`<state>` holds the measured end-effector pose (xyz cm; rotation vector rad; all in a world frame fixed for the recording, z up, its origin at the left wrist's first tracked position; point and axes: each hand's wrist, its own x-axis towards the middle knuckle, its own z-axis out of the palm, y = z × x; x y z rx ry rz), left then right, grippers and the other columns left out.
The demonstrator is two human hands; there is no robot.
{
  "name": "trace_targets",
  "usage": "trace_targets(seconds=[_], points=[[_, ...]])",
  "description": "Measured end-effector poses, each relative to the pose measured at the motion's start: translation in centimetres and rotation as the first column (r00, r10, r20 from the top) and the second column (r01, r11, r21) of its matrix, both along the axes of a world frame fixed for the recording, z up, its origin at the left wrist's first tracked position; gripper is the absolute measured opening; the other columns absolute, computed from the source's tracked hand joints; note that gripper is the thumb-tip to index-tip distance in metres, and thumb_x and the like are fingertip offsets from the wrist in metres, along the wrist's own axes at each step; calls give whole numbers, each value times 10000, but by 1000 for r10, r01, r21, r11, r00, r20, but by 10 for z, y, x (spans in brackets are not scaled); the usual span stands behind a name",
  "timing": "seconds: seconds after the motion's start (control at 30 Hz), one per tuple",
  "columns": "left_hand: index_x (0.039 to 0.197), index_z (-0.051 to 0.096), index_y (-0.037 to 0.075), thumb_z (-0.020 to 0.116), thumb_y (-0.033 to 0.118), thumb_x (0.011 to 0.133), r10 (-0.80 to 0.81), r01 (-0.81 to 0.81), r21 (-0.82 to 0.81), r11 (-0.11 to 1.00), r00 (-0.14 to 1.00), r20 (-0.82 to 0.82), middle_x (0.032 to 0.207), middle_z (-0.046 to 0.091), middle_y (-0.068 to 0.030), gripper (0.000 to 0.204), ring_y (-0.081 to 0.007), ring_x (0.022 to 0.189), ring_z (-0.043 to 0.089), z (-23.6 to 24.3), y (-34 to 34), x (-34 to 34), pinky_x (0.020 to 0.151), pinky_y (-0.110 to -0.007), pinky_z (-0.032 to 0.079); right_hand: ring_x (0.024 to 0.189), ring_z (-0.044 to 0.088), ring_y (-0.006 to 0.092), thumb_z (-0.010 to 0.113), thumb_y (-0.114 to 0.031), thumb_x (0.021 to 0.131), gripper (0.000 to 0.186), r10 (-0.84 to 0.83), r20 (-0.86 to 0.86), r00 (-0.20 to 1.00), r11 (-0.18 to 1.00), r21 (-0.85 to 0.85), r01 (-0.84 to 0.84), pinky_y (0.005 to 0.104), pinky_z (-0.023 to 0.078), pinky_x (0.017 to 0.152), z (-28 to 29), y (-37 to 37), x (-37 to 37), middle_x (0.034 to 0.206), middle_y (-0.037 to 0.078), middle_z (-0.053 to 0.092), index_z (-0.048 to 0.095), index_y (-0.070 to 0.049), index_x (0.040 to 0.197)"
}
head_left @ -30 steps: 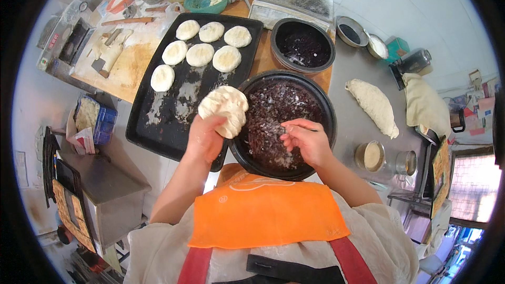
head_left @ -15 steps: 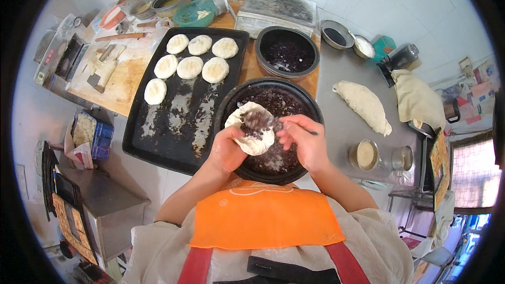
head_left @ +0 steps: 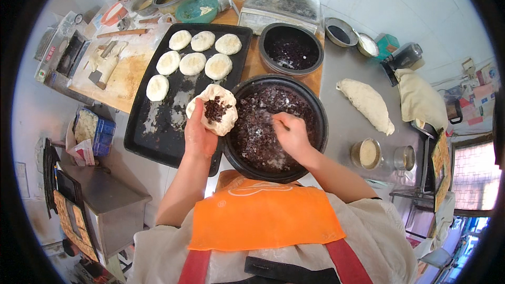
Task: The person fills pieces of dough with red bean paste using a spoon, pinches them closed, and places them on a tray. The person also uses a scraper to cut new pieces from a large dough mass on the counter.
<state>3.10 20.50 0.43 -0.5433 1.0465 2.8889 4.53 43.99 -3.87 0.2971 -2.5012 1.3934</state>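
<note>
My left hand (head_left: 197,139) cups a round piece of pale dough (head_left: 226,115) with dark, crumbly filling (head_left: 214,109) in its middle, held above the edge of a black tray (head_left: 139,137). My right hand (head_left: 290,131) is closed on a spoon (head_left: 268,117), whose head is down in a large dark pot of speckled, dark filling (head_left: 279,163). Several flattened pale dough rounds (head_left: 192,64) lie on the tray.
A second dark bowl (head_left: 292,47) stands behind the pot. A long dough piece (head_left: 365,105), small containers (head_left: 368,153) and a cloth (head_left: 421,100) are on the steel counter at right. A floury board (head_left: 131,73), basins (head_left: 194,9) and a scale (head_left: 279,5) sit left and back.
Filling now sits in the dough in my left hand, which has moved left after reaching over the pot. My right hand took the spoon to the dough, then back down into the pot.
</note>
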Motion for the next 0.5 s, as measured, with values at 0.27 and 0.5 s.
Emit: trace_targets(seconds=[0.27, 0.5], points=[[1345, 467, 47, 438, 356, 1017, 67, -53, 208, 977, 996, -61, 1311, 555, -99, 452, -282, 1217, 530, -22, 3, 6, 1041, -451, 417, 562, 581, 143, 557, -56, 918, 142, 225, 603, 765, 855, -499, 142, 267, 481, 486, -10, -36, -16, 720, 97, 627, 661, 33, 955], [1301, 510, 19, 559, 152, 951, 64, -51, 182, 982, 996, -63, 1258, 589, -116, 379, -277, 1175, 562, -22, -13, 9, 1013, -437, 449, 604, 615, 157, 570, -60, 915, 166, 422, 534, 732, 709, -698, 101, 278, 522, 542, -6, -19, -14, 777, 124, 648, 638, 68, 997]])
